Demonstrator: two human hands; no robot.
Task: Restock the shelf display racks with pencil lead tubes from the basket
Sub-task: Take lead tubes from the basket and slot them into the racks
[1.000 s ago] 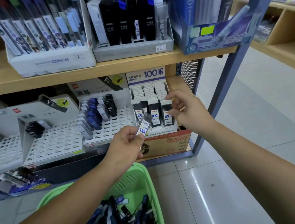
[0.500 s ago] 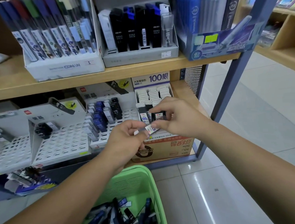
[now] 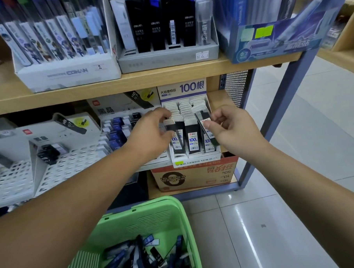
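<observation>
Right hand (image 3: 235, 131) has one lead tube (image 3: 208, 130) in a thumb-and-forefinger pinch about mid-body, the other fingers loosely curled. The tube is tilted, cap end up and away, lower end over the right column of the display rack (image 3: 195, 159) — not seated yet, as far as I can judge

Left hand (image 3: 149, 135) is at the left column, fingers curled about the white cap of the front-left tube (image 3: 175, 142). Can't tell whether it grips the tube or only steadies the row

Green basket (image 3: 151, 222) sits low between the forearms, with a heap of loose tubes (image 3: 141, 257) in it, so plenty of restocking is left

Handling, my read:
- small stiff plastic cases, light, so no grip force is needed
- smooth faces, likely slippery, so pinch across the two broad flat sides, not the edges
- hold at the middle or higher so the bottom end stays free to enter the slot
- leads inside are brittle — don't drop or jam it down
- columns look tightly packed, so a skewed entry could tip the neighbours; square the tube upright first
</observation>
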